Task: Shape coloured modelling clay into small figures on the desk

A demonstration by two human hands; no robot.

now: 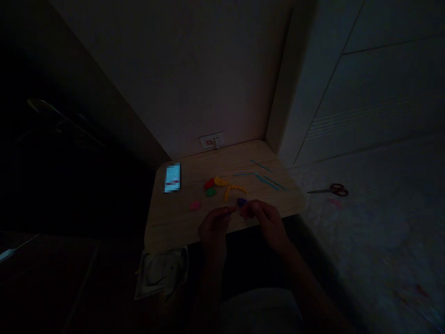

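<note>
The scene is very dark. My left hand [214,222] and my right hand [264,217] meet at the near edge of a small wooden table [174,222]. Both have their fingers pinched together around a small reddish piece [245,210] between them; I cannot make out what it is. Just beyond the fingertips lies a small purple lump [241,202]. Further in sit yellow pieces [233,189], a red piece [209,183], a green piece [210,192] and a pink piece [195,205].
A lit phone [172,177] lies at the table's left. Thin teal strips [267,178] lie at the right. A wall socket [211,140] is behind. Scissors [332,189] lie on the floor to the right. A plastic bag [160,273] is under the table's front.
</note>
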